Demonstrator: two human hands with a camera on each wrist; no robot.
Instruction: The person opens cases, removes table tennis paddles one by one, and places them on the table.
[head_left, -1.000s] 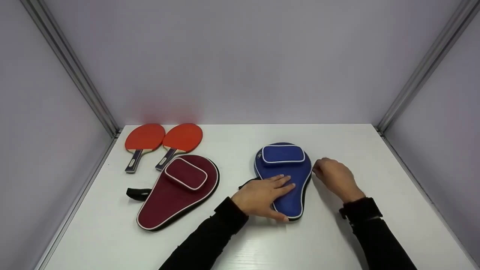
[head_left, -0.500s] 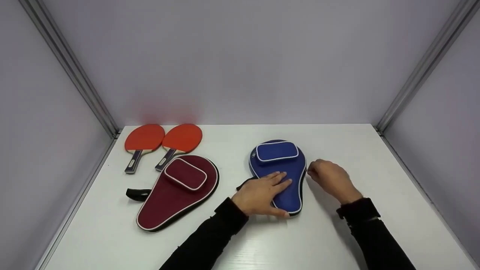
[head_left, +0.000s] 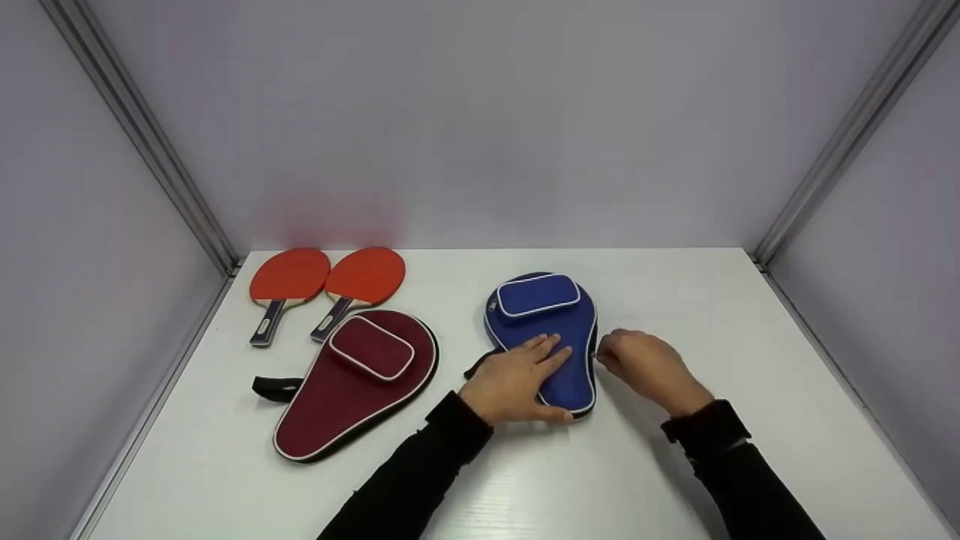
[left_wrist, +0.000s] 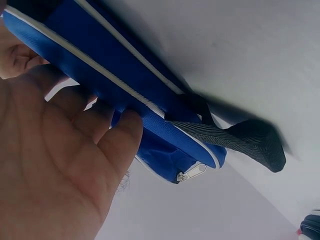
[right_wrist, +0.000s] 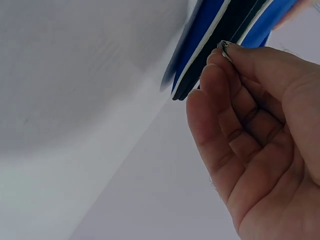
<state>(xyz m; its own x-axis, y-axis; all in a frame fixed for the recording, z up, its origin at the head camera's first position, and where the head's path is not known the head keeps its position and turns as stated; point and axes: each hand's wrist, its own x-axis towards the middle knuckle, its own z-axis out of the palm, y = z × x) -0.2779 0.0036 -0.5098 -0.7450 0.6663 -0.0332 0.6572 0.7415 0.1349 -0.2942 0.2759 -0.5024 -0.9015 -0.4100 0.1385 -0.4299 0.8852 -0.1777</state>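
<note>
A blue table tennis paddle case (head_left: 540,330) with white piping and a front pocket lies right of the table's middle. My left hand (head_left: 517,382) rests on its lower half, fingers spread and straight. In the left wrist view a black strap (left_wrist: 245,142) loops out from the case's side, and a pocket zipper pull (left_wrist: 194,172) hangs near it. At the case's right edge my right hand (head_left: 645,367) pinches a small metal zipper pull (right_wrist: 224,48) between thumb and index finger. The black zipper band (right_wrist: 220,50) runs along that side and appears closed where visible.
A dark red paddle case (head_left: 360,386) with a black strap (head_left: 276,388) lies to the left. Behind it two red table tennis paddles, the left one (head_left: 290,274) and the right one (head_left: 366,275), lie near the back edge. Grey walls (head_left: 480,135) enclose the white table (head_left: 495,495).
The blue case has shifted left and slightly back, turning a little. My right hand has moved left and toward me along its right edge, while the left hand stays on top.
</note>
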